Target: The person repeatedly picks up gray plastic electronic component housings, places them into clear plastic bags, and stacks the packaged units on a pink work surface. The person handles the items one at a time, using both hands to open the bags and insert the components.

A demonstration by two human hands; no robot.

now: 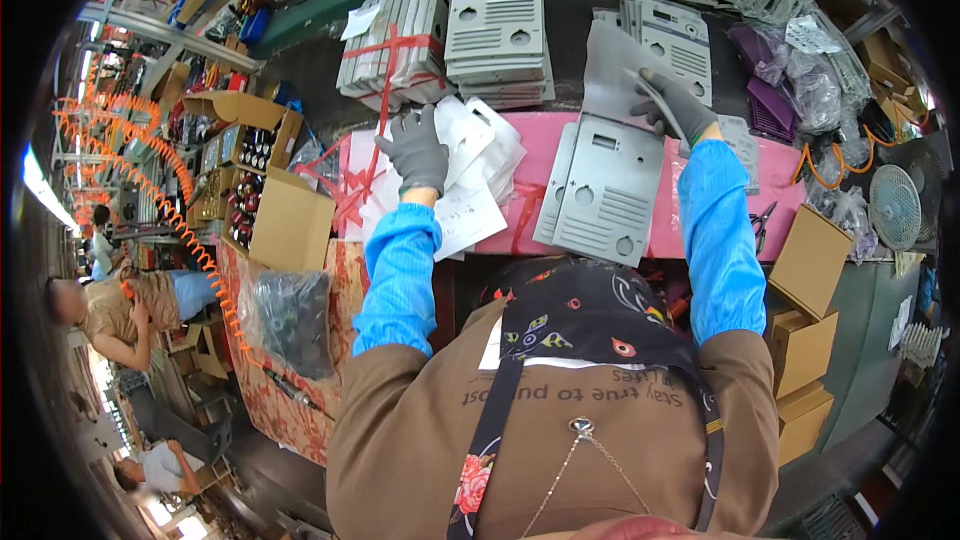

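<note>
My left hand (415,148), in a dark grey glove, is open with its fingers spread over loose white sheets (468,145). My right hand (680,108), gloved alike, is closed on a thin grey plate (662,105) tilted nearly edge-on. A translucent white sheet (612,65) stands beside that hand; whether the fingers also grip it I cannot tell. Just below, two grey slotted panels (610,190) lie overlapping on the pink mat (525,175). Behind the right hand stands a stack of similar panels (680,45).
Another panel stack (497,30) and a bundle tied with red tape (395,45) stand at the back. Pliers (763,225) lie on the mat's right end. Open cardboard boxes (290,215) stand left, others (805,340) right. An orange coiled hose (190,230) hangs left; a fan (895,205) stands right.
</note>
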